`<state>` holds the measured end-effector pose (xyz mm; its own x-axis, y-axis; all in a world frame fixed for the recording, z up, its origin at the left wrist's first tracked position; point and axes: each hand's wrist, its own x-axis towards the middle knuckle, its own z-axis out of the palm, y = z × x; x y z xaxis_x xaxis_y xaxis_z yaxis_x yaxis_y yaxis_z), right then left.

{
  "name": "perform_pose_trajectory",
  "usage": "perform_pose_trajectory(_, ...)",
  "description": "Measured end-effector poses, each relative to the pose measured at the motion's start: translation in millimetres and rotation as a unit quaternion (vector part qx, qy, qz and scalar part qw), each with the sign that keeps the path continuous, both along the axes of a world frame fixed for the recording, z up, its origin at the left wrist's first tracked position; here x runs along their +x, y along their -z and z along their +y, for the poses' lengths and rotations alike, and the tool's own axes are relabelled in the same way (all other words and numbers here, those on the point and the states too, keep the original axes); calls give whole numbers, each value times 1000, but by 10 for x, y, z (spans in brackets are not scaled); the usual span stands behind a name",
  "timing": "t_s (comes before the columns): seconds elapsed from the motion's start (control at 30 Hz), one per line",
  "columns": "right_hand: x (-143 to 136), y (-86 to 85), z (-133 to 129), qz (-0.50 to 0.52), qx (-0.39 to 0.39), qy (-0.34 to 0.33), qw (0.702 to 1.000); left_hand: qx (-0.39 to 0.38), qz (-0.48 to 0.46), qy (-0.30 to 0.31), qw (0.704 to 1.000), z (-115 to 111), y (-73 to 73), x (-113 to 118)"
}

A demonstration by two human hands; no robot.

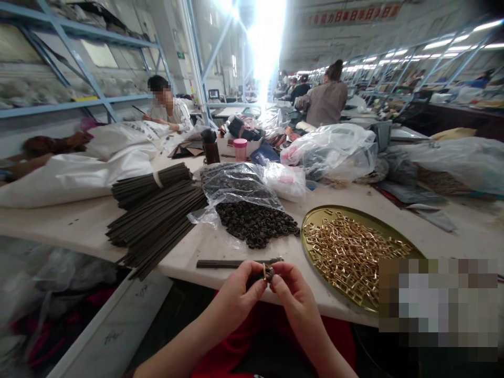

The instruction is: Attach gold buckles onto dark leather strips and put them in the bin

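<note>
At the front edge of the table, my left hand point(244, 289) is closed in a pinch on a dark strap with a gold buckle point(264, 271). My right hand point(293, 289) meets it from the other side, thumb and fingers closed on a small dark loop point(270, 273) beside the buckle. Fingers partly hide both pieces. Just beyond my hands lies a flat dark strap point(220, 263). Farther back is a heap of small dark loops point(255, 223), spilling from a clear plastic bag point(244, 184). A round gold tray point(309, 247) on the right holds many gold buckles point(350, 241).
Bundled dark strips point(157, 210) fan out at the left, overhanging the table edge. Behind stand a dark bottle point(210, 147), a pink-lidded jar point(240, 150) and plastic bags point(334, 149). One person point(169, 107) sits at the far left; another point(325, 100) has their back turned.
</note>
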<state>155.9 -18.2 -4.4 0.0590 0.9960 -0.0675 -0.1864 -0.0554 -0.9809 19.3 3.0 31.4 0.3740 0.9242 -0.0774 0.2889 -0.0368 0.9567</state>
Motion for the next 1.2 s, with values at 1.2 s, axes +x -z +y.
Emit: perform_pose_trajectory(1.2,75,79,165,-179,-15,-116,977,17,147,-21,989,60,222,-94)
